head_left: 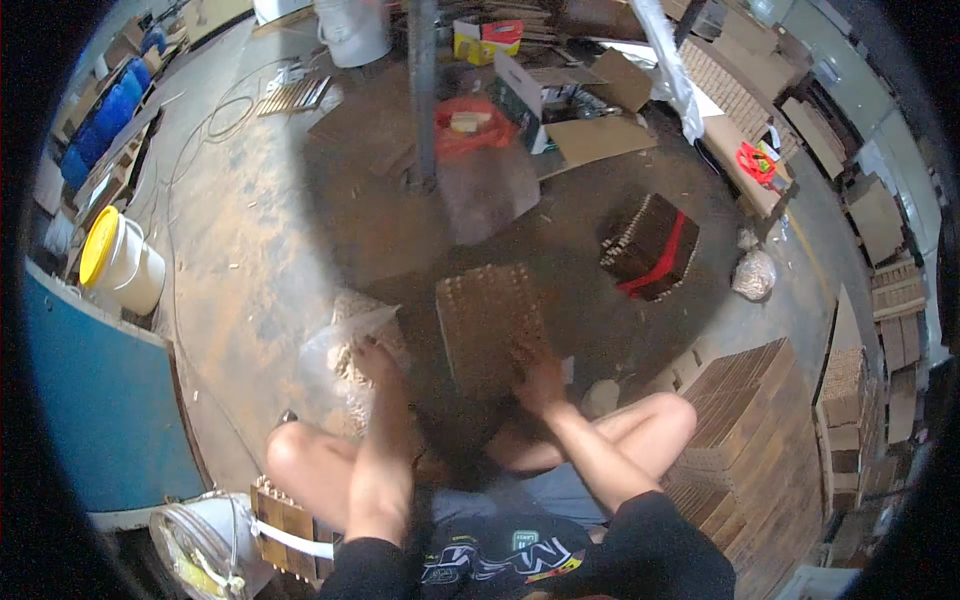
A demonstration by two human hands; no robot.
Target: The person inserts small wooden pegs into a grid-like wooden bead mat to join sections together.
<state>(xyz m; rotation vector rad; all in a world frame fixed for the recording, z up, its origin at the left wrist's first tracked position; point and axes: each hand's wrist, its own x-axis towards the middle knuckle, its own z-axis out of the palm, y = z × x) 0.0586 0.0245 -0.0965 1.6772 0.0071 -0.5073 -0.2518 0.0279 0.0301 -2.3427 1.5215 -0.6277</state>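
Note:
My left hand reaches into a clear plastic bag of small pale wooden dowels; its fingertips are hidden among them. In front of my crossed legs stands a block of stacked brown wooden boards, with dowel ends sticking out along its far edge and right side. My right hand lies against the near right corner of this block, fingers apart and slightly blurred. Farther right sits a similar dark board stack, tied with a red strap and with dowels along its left edge.
Board stacks fill the right side. A white bucket with a yellow lid stands left, near a blue panel. A metal post rises ahead, beside a red bag and cardboard. A strapped board bundle lies by my left knee.

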